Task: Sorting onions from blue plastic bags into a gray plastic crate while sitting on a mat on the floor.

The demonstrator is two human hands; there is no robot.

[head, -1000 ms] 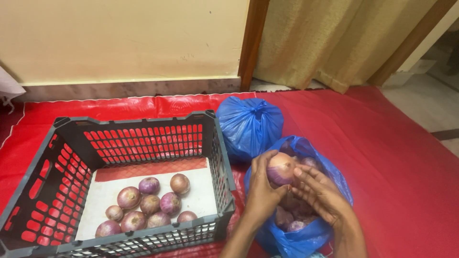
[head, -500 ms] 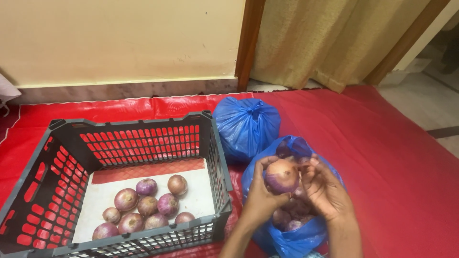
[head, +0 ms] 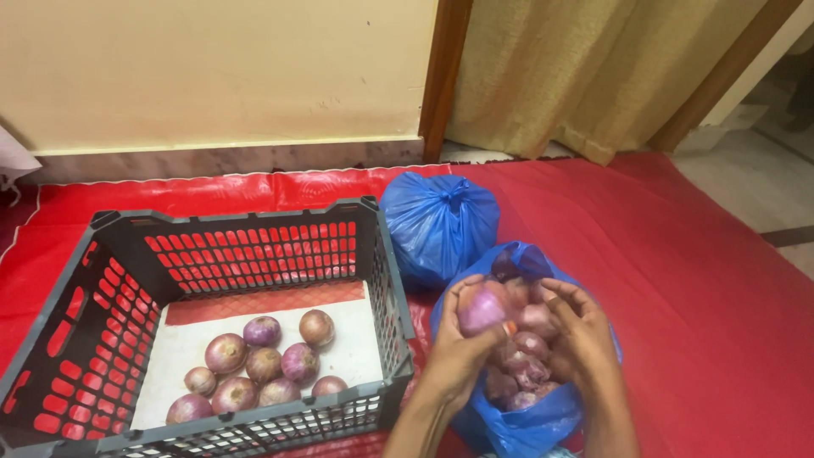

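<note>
**Onion lifted over the open bag**

Your left hand (head: 462,352) gripped a purple onion (head: 482,310) above the open blue bag (head: 526,416), clear of the rest. Your right hand (head: 581,339) curled loosely against the bagged onions, steadying them beside the crate (head: 386,271).

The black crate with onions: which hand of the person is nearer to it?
Left. The left hand, gripping an onion, is just right of the black crate. The right hand is farther right, over the open blue bag.
</note>
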